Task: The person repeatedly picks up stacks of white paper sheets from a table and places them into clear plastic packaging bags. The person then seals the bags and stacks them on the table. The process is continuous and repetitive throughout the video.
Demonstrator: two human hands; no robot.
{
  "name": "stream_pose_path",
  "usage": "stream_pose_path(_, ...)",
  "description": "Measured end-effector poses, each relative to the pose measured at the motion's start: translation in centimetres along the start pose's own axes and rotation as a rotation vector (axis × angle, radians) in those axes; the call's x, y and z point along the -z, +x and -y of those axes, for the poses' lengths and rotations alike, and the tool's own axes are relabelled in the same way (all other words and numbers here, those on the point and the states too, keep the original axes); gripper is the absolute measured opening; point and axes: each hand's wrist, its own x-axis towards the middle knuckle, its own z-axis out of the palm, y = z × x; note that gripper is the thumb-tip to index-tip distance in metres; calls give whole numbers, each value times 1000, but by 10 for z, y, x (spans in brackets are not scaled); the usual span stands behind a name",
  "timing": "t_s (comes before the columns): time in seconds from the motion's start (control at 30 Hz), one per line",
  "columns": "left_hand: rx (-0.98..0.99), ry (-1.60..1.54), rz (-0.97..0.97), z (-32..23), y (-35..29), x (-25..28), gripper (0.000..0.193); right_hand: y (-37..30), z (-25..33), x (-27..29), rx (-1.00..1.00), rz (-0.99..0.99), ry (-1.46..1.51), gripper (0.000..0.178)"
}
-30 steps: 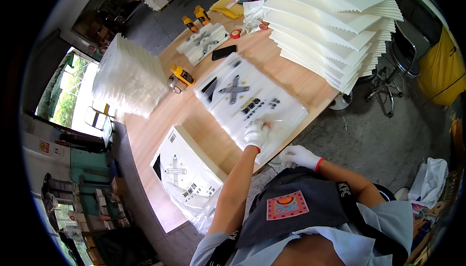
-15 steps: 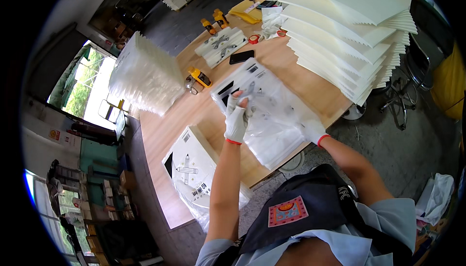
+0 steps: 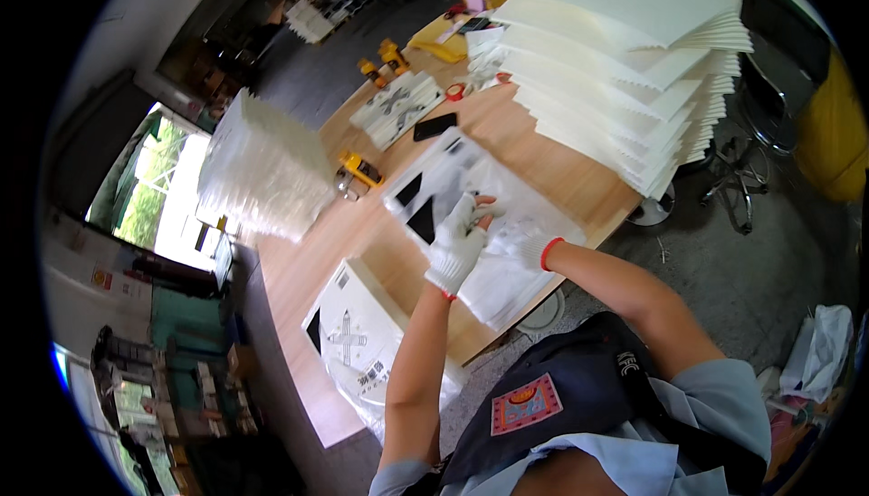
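On the wooden table lies a stack of clear printed plastic bags with black corner marks. My left hand, in a white fingerless-tipped glove with a red cuff, rests over it; bare fingertips stick out, apart. Close beside it, my right hand, gloved alike, is at the crumpled plastic; its fingers blend into the white film, so their grip is hidden. To the left sits a pile of bagged white paper packs with a pencil drawing on top.
Fanned cream sheets tower at the right. A wrapped white stack stands at the left. Farther back are an orange bottle, a glass jar, a black phone, rolled printed bags and red tape. A swivel chair stands beyond.
My right hand has moved left across the bags, close to my left hand. My left hand has come down slightly nearer to me. The view has shifted a little.
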Motion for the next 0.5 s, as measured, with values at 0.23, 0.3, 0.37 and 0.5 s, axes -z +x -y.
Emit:
stream_pose_path(0.23,-316,979,-252,-41,-3,11,54,-104,-13,167,400,-346,136,22)
stream_pose_path(0.3,-361,992,-302,-66,1,24,53,-126,-11,224,349,-834,-282,19)
stream_pose_path(0.37,-383,853,-347,-77,7,24,51,-136,-28,268,111,-859,-489,24)
stream_pose_path(0.5,-401,421,-164,-97,37,2,42,-137,-82,304,-14,-737,-604,19)
